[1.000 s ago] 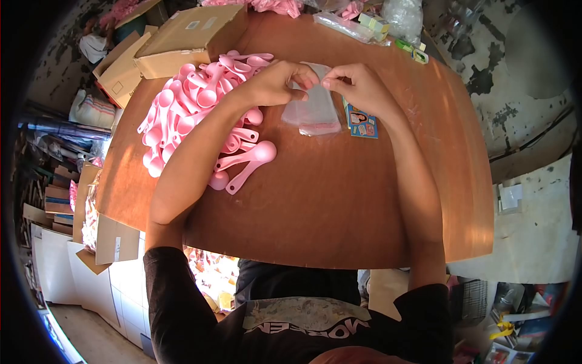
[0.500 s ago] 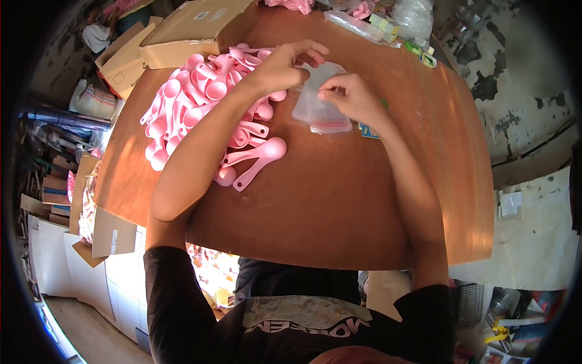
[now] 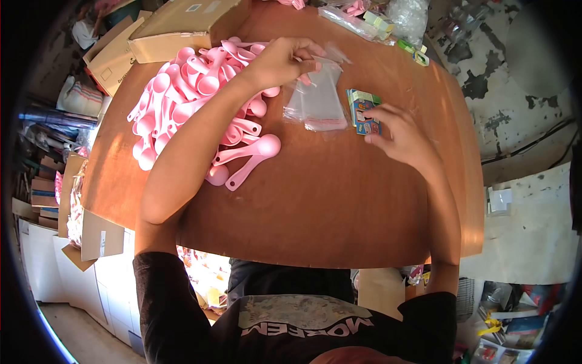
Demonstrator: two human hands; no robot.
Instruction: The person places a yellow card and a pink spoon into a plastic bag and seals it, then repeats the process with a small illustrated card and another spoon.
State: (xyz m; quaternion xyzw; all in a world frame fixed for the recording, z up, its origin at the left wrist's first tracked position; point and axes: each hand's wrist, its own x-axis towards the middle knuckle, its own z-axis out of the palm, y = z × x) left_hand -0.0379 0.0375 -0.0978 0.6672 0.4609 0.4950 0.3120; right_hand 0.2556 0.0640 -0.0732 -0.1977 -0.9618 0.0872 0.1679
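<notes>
My left hand (image 3: 286, 63) is over the far end of a stack of clear plastic bags (image 3: 320, 104), its fingers curled and pinched on a clear plastic bag (image 3: 334, 53) that shows faintly past the fingertips. To the right, my right hand (image 3: 397, 134) is open, thumb and fingers apart, with its fingertips at the edge of a small pile of colourful printed cards (image 3: 359, 107). A large heap of pink plastic measuring spoons (image 3: 182, 100) lies left of the bags, partly hidden behind my left forearm. One pink spoon (image 3: 265, 147) rests at the heap's near edge.
A cardboard box (image 3: 188, 30) stands at the back left of the brown table (image 3: 315, 206). Packs of clear plastic (image 3: 348, 23) and green-handled scissors (image 3: 418, 56) lie along the far right edge. An open carton (image 3: 100, 233) stands beyond the table's left side.
My right hand has left the bags and moved right and nearer, opening beside the cards. My left hand stays over the bags. The whole view has shifted slightly.
</notes>
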